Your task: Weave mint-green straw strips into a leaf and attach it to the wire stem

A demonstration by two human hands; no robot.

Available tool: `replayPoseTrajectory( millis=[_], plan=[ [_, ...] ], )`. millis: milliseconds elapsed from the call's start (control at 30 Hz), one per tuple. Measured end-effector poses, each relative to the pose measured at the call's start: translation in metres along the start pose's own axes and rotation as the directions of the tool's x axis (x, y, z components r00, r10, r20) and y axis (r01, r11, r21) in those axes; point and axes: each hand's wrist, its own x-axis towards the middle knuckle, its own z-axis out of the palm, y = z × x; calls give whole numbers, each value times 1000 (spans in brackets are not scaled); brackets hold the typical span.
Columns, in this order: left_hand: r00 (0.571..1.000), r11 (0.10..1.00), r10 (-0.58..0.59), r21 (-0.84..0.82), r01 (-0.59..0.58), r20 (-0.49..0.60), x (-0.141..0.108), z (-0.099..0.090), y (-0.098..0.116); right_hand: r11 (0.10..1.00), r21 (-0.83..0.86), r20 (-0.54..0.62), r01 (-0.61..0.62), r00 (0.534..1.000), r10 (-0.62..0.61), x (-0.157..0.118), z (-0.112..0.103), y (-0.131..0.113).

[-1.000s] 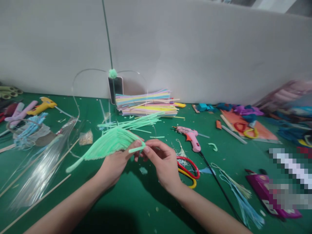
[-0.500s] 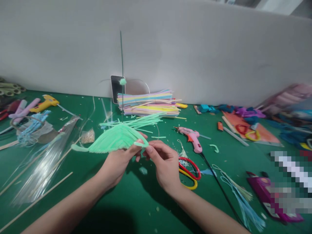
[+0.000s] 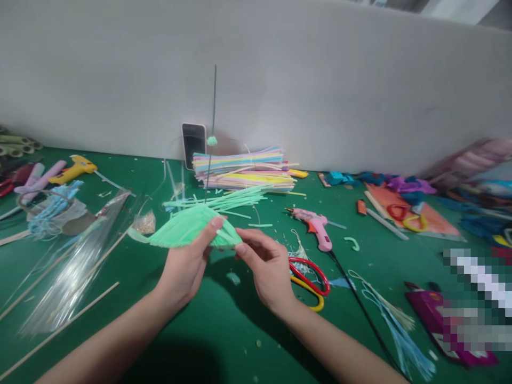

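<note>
A mint-green fan-shaped piece of fuzzy stems [image 3: 180, 229] is held up over the green table. My left hand [image 3: 186, 266] grips it near the middle, thumb on top and fingers mostly hidden beneath. At its right tip, my right hand [image 3: 268, 266] pinches the edge between thumb and forefinger. A loose green end sticks out at the left. Behind the piece a thin dark wire [image 3: 214, 101] rises upright, with a small green tuft [image 3: 212, 141] on it. Loose mint stems [image 3: 228, 201] lie just beyond.
Red-and-yellow scissors [image 3: 310, 277] and a pink glue gun [image 3: 316, 226] lie right of my hands. A phone [image 3: 194, 145] leans on the wall beside bundled pastel stems [image 3: 244, 173]. Clear plastic sleeves [image 3: 76, 272], thin sticks and a yellow glue gun [image 3: 76, 169] are at the left.
My left thumb has moved up and left onto the piece's face. The right-hand end has folded down, and the wire with its tuft has shifted right and slightly lower.
</note>
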Motion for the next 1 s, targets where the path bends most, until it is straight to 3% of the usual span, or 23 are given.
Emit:
replayPoseTrajectory(
  millis=[700, 900, 1000],
  plan=[
    [999, 998, -22, 63, 19, 44, -3, 1, -6, 997, -1, -134, -75, 988, 74, 0, 4, -1],
    [996, 997, 8, 73, -14, 84, -1, -1, -6, 995, -17, -108, -102, 989, 99, 3, 0, -3],
    [996, 998, 22, 51, -26, 90, 4, -3, -4, 993, 28, -13, -117, 993, 118, 3, -3, -1]
  ],
)
